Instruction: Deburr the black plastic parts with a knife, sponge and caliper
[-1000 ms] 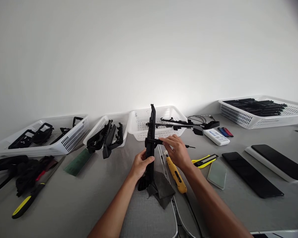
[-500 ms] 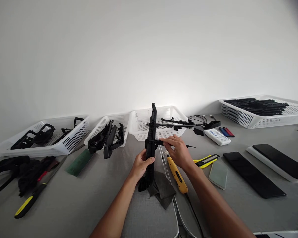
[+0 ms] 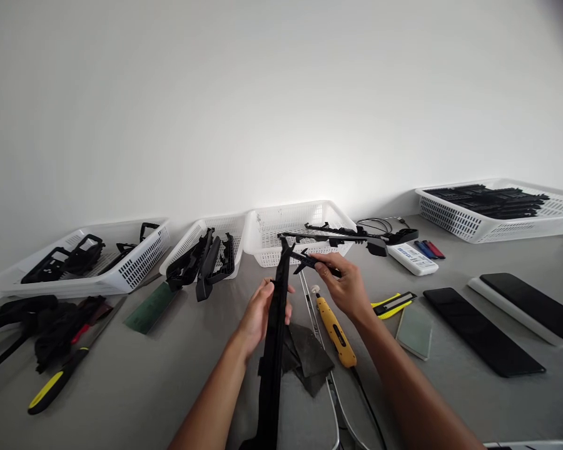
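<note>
My left hand [image 3: 258,312] is closed around a long black plastic part [image 3: 276,331], which slants from the lower edge up to a narrow tip near the middle basket. In my right hand [image 3: 340,281] is a black caliper [image 3: 304,257], its pointed jaws turned left toward that tip. The jaws are right beside the tip; whether they touch it I cannot tell. Below the hands lie dark grey sandpaper-like sheets [image 3: 312,362] and a yellow corded tool [image 3: 335,331] with a pale round head.
White baskets [image 3: 258,247] line the wall, several holding black parts. More black parts [image 3: 356,239] bridge the middle basket's rim. Rightward lie a yellow utility knife [image 3: 394,306], a glass-like plate [image 3: 415,334] and a black slab [image 3: 483,331]. A yellow-black handled tool [image 3: 59,381] lies left.
The black part has swung over and down, so its tip sits lower and its other end reaches the bottom edge. The caliper has come off its middle and now points at the tip.
</note>
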`<state>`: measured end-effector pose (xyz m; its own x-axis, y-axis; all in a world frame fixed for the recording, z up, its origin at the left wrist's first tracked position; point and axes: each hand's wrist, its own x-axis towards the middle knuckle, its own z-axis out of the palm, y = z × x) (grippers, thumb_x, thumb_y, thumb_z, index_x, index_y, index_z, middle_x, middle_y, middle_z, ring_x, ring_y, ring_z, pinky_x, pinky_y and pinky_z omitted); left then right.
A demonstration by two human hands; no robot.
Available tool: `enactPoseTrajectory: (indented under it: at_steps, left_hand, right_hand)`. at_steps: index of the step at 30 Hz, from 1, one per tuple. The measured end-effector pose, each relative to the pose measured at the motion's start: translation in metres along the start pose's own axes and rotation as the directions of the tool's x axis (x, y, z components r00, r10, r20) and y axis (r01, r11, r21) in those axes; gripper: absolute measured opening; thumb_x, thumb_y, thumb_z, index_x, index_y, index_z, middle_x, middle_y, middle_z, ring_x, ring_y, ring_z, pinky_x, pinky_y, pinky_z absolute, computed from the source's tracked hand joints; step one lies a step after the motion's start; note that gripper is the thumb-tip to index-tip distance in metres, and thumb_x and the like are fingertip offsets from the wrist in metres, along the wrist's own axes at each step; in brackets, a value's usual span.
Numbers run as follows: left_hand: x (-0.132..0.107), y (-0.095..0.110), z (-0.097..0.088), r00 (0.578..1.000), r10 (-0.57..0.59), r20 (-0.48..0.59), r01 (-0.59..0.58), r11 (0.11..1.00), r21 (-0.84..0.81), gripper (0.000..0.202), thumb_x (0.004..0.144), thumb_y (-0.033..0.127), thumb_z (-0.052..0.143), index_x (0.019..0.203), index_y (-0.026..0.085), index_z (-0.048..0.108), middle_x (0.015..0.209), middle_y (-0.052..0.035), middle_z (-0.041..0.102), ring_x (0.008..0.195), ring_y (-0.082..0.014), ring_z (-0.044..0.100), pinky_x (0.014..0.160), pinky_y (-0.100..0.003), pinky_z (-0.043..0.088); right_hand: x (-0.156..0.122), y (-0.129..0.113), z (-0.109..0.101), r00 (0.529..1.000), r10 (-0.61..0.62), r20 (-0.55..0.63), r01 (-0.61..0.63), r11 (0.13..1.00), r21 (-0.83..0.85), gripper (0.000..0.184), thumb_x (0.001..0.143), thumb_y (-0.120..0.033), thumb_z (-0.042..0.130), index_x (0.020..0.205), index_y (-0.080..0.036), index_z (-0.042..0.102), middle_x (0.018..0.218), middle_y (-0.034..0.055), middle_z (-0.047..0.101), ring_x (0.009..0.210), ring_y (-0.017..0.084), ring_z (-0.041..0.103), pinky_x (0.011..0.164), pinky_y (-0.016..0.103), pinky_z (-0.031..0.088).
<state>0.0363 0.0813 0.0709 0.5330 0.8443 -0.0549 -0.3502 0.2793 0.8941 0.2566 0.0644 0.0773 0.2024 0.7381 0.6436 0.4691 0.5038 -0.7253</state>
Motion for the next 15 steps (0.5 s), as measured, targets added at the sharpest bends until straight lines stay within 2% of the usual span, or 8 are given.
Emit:
enactPoseTrajectory:
  at_steps: [2, 4, 7, 8, 10, 12, 15]
  left_hand:
    - [-0.0007, -0.0039, 0.0047, 1.0, -0.002, 0.025, 0.002, 1.0, -0.019, 0.039, 0.089, 0.05, 0.076, 0.108, 0.025, 0.052, 0.094, -0.0001, 0.071, 0.051, -0.0091, 0.055, 0.049, -0.024, 0.047]
    - [-0.0005, -0.0065, 0.0085, 1.0, 0.003, 0.02, -0.003, 1.0, -0.006, 0.045, 0.089, 0.043, 0.076, 0.122, 0.029, 0.049, 0.097, 0.0018, 0.07, 0.049, -0.0077, 0.053, 0.048, -0.023, 0.046]
    - [0.0008, -0.0079, 0.0105, 1.0, 0.005, -0.02, -0.004, 0.998, 0.064, 0.056, 0.091, 0.045, 0.073, 0.138, 0.029, 0.046, 0.095, 0.0018, 0.07, 0.046, -0.008, 0.052, 0.045, -0.024, 0.047]
    - [0.0012, -0.0078, 0.0103, 0.999, 0.012, -0.03, -0.009, 0.996, 0.085, 0.052, 0.091, 0.045, 0.073, 0.134, 0.027, 0.05, 0.096, 0.0006, 0.071, 0.046, -0.0078, 0.052, 0.045, -0.024, 0.046]
    - [0.0014, -0.0073, 0.0095, 0.998, 0.035, -0.049, -0.029, 0.992, 0.122, 0.035, 0.091, 0.045, 0.071, 0.115, 0.022, 0.06, 0.099, -0.0026, 0.072, 0.047, -0.007, 0.052, 0.044, -0.023, 0.046]
    - [0.001, -0.0063, 0.0091, 0.996, 0.056, -0.076, -0.044, 0.987, 0.153, 0.029, 0.091, 0.046, 0.071, 0.1, 0.019, 0.061, 0.102, -0.0051, 0.074, 0.048, -0.0068, 0.053, 0.044, -0.023, 0.046]
    - [0.0002, -0.0047, 0.0099, 0.993, 0.064, -0.102, -0.044, 0.982, 0.182, 0.031, 0.089, 0.047, 0.073, 0.101, 0.02, 0.063, 0.102, -0.0054, 0.075, 0.047, -0.0075, 0.053, 0.044, -0.024, 0.047]
  right_hand:
    - [-0.001, -0.0025, 0.0025, 0.997, -0.054, 0.057, 0.057, 0.997, -0.051, 0.027, 0.105, -0.033, 0.058, 0.116, -0.027, 0.082, 0.099, 0.0081, 0.079, 0.094, 0.027, 0.07, 0.083, 0.042, 0.056]
    - [-0.0022, -0.0037, 0.0055, 0.99, -0.094, 0.105, 0.105, 0.988, -0.109, 0.03, 0.106, -0.03, 0.055, 0.118, -0.028, 0.082, 0.096, 0.0083, 0.079, 0.091, 0.027, 0.068, 0.082, 0.042, 0.056]
    - [-0.0031, -0.0031, 0.0072, 0.984, -0.12, 0.129, 0.142, 0.974, -0.176, 0.033, 0.107, -0.027, 0.052, 0.121, -0.029, 0.081, 0.095, 0.0078, 0.078, 0.09, 0.027, 0.067, 0.082, 0.042, 0.055]
    - [-0.0031, -0.0023, 0.0067, 0.983, -0.124, 0.133, 0.149, 0.97, -0.19, 0.033, 0.107, -0.026, 0.052, 0.121, -0.029, 0.081, 0.096, 0.0076, 0.078, 0.091, 0.027, 0.067, 0.082, 0.042, 0.055]
    - [-0.0029, -0.0001, 0.0049, 0.983, -0.117, 0.144, 0.147, 0.965, -0.217, 0.032, 0.106, -0.024, 0.053, 0.12, -0.028, 0.082, 0.096, 0.0074, 0.077, 0.09, 0.026, 0.067, 0.083, 0.042, 0.054]
    - [-0.003, 0.0024, 0.0036, 0.983, -0.093, 0.157, 0.129, 0.963, -0.238, 0.032, 0.106, -0.025, 0.053, 0.12, -0.027, 0.082, 0.093, 0.0073, 0.076, 0.088, 0.026, 0.067, 0.081, 0.042, 0.053]
    - [-0.0046, 0.0057, 0.005, 0.982, -0.08, 0.172, 0.12, 0.964, -0.238, 0.032, 0.107, -0.027, 0.053, 0.122, -0.027, 0.081, 0.092, 0.0074, 0.076, 0.088, 0.027, 0.067, 0.078, 0.041, 0.053]
